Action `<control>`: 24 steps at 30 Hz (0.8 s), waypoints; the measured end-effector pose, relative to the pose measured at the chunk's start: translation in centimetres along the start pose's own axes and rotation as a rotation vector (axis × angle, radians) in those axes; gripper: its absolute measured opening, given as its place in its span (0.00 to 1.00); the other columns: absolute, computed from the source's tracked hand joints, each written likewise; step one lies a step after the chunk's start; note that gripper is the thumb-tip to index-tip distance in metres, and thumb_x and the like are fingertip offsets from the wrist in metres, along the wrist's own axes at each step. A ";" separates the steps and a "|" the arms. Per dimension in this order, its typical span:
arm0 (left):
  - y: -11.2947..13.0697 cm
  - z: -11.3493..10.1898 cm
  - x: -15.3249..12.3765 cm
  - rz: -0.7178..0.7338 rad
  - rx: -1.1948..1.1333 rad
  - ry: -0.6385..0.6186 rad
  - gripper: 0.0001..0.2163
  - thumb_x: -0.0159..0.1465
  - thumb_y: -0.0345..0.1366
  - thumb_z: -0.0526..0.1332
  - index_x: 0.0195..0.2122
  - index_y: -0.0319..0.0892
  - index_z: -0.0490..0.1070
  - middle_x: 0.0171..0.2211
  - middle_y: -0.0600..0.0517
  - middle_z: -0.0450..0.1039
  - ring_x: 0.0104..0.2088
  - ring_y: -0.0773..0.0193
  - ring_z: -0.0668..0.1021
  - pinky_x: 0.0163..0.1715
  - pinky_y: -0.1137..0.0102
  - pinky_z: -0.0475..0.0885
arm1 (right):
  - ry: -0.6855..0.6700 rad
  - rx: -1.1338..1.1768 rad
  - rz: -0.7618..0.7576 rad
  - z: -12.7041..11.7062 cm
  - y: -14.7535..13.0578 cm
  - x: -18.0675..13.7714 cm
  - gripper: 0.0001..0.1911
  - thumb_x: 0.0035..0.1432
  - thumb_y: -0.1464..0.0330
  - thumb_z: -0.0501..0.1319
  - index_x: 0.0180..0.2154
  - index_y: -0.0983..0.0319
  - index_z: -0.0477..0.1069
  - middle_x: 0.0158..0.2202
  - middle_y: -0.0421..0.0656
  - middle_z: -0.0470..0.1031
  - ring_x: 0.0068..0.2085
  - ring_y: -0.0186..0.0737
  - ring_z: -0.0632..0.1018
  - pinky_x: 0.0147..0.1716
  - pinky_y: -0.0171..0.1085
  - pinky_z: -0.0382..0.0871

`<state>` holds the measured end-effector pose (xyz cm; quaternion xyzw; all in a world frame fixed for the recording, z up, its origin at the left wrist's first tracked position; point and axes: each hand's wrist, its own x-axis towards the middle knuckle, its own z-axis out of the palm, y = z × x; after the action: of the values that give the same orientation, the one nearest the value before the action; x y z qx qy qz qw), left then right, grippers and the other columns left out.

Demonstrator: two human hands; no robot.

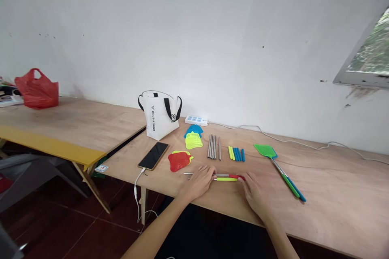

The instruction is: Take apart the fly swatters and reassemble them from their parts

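Both hands rest on a plywood table near its front edge. My left hand lies over a thin metal rod, fingers curled around where the rod meets coloured handles. My right hand touches the other end of a red handle and a yellow-green handle lying side by side. Red and yellow swatter heads lie just left of my left hand. Beyond are yellow and blue heads, several metal rods, and loose yellow and blue handles.
An assembled green swatter lies to the right. A phone on a cable, a white tote bag and a power strip sit toward the left and back. A second table holds a red plastic bag.
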<state>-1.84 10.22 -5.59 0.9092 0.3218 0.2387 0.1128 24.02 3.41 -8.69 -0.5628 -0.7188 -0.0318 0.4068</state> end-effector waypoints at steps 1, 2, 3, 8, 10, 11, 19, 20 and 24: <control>0.1 -0.1 0.0 0.009 -0.012 -0.007 0.04 0.75 0.34 0.52 0.46 0.45 0.64 0.44 0.50 0.73 0.44 0.57 0.74 0.45 0.65 0.65 | -0.013 0.010 -0.004 0.0 -0.1 0.1 0.16 0.73 0.59 0.48 0.45 0.54 0.73 0.41 0.45 0.77 0.44 0.45 0.78 0.45 0.45 0.74; 0.2 -0.2 0.1 0.022 -0.024 -0.016 0.03 0.75 0.34 0.52 0.46 0.45 0.64 0.44 0.50 0.72 0.44 0.57 0.74 0.45 0.65 0.65 | -0.035 0.019 -0.011 0.0 -0.3 0.2 0.16 0.74 0.59 0.47 0.45 0.54 0.73 0.41 0.45 0.77 0.43 0.45 0.78 0.45 0.45 0.74; 0.3 -0.3 0.1 0.039 -0.035 -0.026 0.03 0.75 0.35 0.52 0.46 0.45 0.64 0.44 0.50 0.72 0.45 0.58 0.74 0.46 0.65 0.66 | -0.066 0.023 -0.024 0.1 -0.6 0.3 0.16 0.74 0.60 0.48 0.44 0.54 0.73 0.41 0.44 0.77 0.43 0.44 0.78 0.45 0.44 0.74; 0.4 -0.5 0.0 0.075 -0.064 -0.043 0.02 0.75 0.34 0.53 0.45 0.46 0.64 0.45 0.50 0.72 0.46 0.58 0.73 0.47 0.66 0.67 | -0.168 -0.058 -0.136 0.9 -2.6 1.0 0.16 0.74 0.60 0.49 0.43 0.54 0.75 0.39 0.43 0.77 0.42 0.45 0.77 0.45 0.46 0.72; 0.3 -0.4 -0.1 0.053 -0.078 -0.036 0.02 0.74 0.34 0.54 0.46 0.46 0.64 0.45 0.51 0.72 0.47 0.58 0.73 0.48 0.66 0.67 | -0.154 -0.083 -0.144 1.2 -3.1 1.2 0.16 0.74 0.61 0.49 0.43 0.53 0.75 0.39 0.43 0.77 0.42 0.45 0.77 0.44 0.45 0.72; 0.3 -0.4 -0.1 0.042 -0.087 -0.033 0.02 0.74 0.34 0.54 0.46 0.46 0.64 0.46 0.51 0.72 0.48 0.58 0.73 0.49 0.65 0.67 | -0.145 -0.087 -0.138 1.3 -3.2 1.2 0.15 0.73 0.61 0.49 0.43 0.53 0.75 0.39 0.43 0.77 0.42 0.45 0.77 0.43 0.45 0.72; 1.1 -0.9 -0.2 0.059 -0.137 -0.018 0.08 0.74 0.31 0.51 0.51 0.48 0.63 0.49 0.51 0.71 0.52 0.59 0.72 0.53 0.65 0.67 | -0.144 -0.082 -0.090 1.2 -3.2 1.1 0.14 0.73 0.61 0.49 0.47 0.53 0.73 0.41 0.44 0.74 0.43 0.45 0.77 0.43 0.44 0.74; 1.2 -1.0 -0.2 0.065 -0.114 -0.016 0.07 0.74 0.31 0.51 0.51 0.47 0.63 0.49 0.51 0.71 0.51 0.59 0.73 0.52 0.65 0.67 | -0.145 -0.092 -0.090 1.3 -3.2 1.0 0.14 0.73 0.62 0.49 0.47 0.53 0.73 0.41 0.45 0.74 0.43 0.45 0.77 0.43 0.44 0.74; 1.2 -1.0 -0.1 0.054 -0.015 0.006 0.05 0.75 0.32 0.51 0.45 0.46 0.65 0.46 0.50 0.71 0.46 0.58 0.73 0.48 0.64 0.66 | -0.125 -0.147 -0.081 1.6 -2.9 0.8 0.15 0.73 0.62 0.50 0.47 0.53 0.74 0.40 0.44 0.74 0.43 0.46 0.77 0.43 0.44 0.74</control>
<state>-1.78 9.29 -4.33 0.9160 0.2956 0.2470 0.1124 20.67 3.81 -8.04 -0.5624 -0.7608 -0.0659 0.3170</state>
